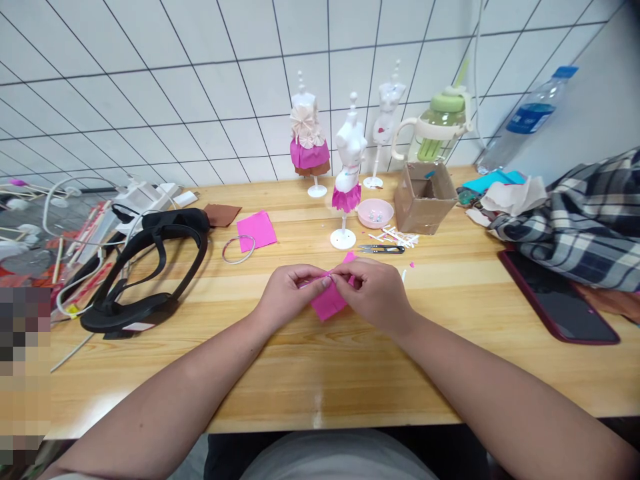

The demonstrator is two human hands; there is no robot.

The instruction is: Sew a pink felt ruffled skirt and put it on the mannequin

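My left hand (294, 292) and my right hand (376, 291) meet over the middle of the table, thumbs and fingertips pinched together. Between them is a piece of bright pink crepe paper or thin cloth (327, 308), its lower part showing below the fingers and a corner sticking up behind. Exactly what the fingertips fold or press is too small to make out. Just beyond my hands stands a white mini dress form (351, 143) with a pink ruffled skirt (346, 198). Small thread snips (383, 249) lie behind my right hand.
Two more dress forms, one clothed (310, 143) and one bare (389, 107), stand by the wall. Nearby are a pink dish (375, 213), a cardboard box (425, 203) and a jug (440, 127). A black headset (150, 280) lies left, a phone (555, 293) right.
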